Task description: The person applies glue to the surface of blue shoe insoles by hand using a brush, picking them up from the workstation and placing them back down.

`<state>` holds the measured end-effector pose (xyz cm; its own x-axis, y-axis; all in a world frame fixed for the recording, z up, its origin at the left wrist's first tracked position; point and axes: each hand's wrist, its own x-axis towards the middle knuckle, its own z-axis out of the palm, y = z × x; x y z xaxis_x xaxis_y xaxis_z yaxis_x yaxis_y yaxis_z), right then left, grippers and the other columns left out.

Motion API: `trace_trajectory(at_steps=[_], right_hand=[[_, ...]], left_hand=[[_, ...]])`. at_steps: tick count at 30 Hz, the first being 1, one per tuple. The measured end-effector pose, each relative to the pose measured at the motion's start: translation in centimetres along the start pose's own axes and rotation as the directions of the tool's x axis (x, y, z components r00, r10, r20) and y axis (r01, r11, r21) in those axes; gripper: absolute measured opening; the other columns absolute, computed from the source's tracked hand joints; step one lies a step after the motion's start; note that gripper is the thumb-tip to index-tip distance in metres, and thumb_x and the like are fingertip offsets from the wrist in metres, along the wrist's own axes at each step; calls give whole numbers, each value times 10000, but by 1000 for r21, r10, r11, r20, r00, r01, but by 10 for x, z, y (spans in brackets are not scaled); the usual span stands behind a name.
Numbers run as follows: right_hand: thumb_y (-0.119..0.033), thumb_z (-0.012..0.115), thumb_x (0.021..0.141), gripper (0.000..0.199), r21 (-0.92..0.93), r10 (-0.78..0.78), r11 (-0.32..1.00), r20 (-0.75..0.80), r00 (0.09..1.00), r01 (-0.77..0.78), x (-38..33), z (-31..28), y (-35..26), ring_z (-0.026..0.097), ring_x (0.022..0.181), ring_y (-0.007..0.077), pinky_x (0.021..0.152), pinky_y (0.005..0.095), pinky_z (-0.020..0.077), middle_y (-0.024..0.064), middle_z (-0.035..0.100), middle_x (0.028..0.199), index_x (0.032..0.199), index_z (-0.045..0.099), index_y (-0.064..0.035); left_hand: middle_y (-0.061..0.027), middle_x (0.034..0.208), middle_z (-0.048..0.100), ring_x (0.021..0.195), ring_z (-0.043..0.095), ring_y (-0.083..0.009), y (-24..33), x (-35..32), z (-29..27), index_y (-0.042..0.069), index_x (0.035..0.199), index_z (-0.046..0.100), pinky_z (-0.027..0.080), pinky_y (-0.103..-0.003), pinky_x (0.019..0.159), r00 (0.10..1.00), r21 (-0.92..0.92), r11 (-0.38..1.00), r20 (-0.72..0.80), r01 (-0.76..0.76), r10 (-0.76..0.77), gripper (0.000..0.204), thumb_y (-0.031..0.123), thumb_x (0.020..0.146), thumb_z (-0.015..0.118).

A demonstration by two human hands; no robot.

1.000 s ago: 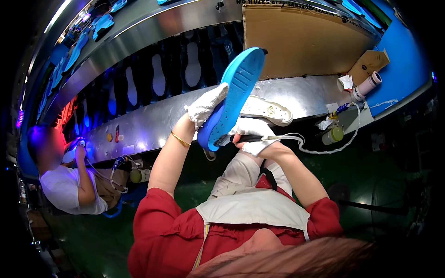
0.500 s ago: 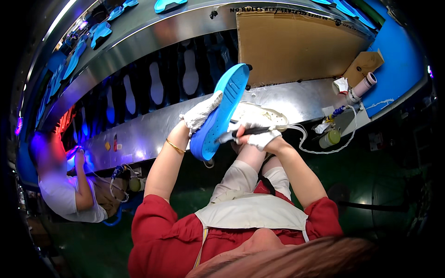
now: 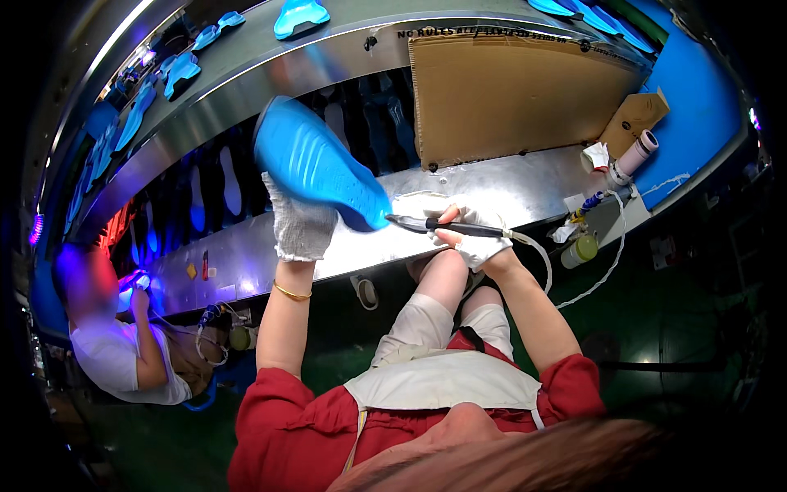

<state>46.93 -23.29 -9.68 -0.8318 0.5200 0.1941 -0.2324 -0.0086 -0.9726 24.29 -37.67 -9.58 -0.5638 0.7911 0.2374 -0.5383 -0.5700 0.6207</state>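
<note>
Probably light, bendy and grippy, the bright-blue, foot-shaped moulded sole (image 3: 316, 160) in the head view stands tilted above the steel bench (image 3: 545, 174), best held by its side edges. The white-gloved left hand (image 3: 300, 223) clasps it, fingers hidden behind; the right hand (image 3: 474, 235) pinches a slim black pen-shaped tool (image 3: 416, 223) at the narrow end.
</note>
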Motion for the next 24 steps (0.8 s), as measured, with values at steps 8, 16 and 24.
trace_trajectory(at_steps=[8, 16, 24], right_hand=[[15, 691, 757, 209, 31, -10, 999, -59, 998, 12, -10, 6, 20, 571, 695, 94, 628, 220, 464, 34, 601, 788, 910, 557, -33], [-2, 646, 807, 181, -236, -383, 913, -216, 898, 332, 5, 11, 28, 583, 676, 84, 627, 224, 488, 60, 630, 804, 954, 540, -10], [16, 607, 797, 259, 33, -89, 996, -9, 996, 89, -21, 13, 10, 602, 645, 111, 580, 239, 500, 71, 609, 802, 1010, 477, -53]], left_hand=[[-228, 1260, 497, 1143, 508, -370, -51, -54, -32, 0, 1338, 376, 394, -499, 1012, 914, -370, 837, 109, 403, -391, 663, 456, 884, 534], [-181, 1316, 471, 1178, 498, -335, -96, -69, 24, 40, 1392, 307, 379, -442, 1043, 888, -306, 834, 183, 459, -421, 697, 424, 876, 575], [-159, 1227, 518, 1056, 564, -278, -116, -68, 11, 89, 1362, 353, 498, -397, 905, 894, -327, 840, 38, 434, -447, 708, 589, 874, 466]])
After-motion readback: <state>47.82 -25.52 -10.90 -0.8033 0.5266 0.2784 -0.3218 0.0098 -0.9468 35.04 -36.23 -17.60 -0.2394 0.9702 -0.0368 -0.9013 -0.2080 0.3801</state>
